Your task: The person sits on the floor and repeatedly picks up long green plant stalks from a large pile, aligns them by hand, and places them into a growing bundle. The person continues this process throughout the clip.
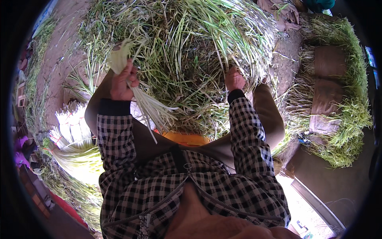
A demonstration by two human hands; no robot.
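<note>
My left hand [124, 82] is closed around a small bunch of pale, long-stemmed vegetable stalks [147, 104]; their lighter leafy ends stick up blurred above the fist, and the stalks fan out below towards my lap. Over on the right side of the pile, my right hand [235, 79] has its fingers bent at the edge of the loose stalks, with some thin stems at the fingertips. Whether it grips them firmly is hard to see. The big heap of green and withered long leaves [179, 59] spreads before me, between and beyond my knees.
Pale bundles tied with red bands [71, 125] stand beside my left knee. More loose greens lie at lower left. On the right, a row of stalks [355, 113] lies under brown cloth [328, 89]. Something orange [186, 139] shows between my legs. A person's purple-gloved hand [21, 159] appears far left.
</note>
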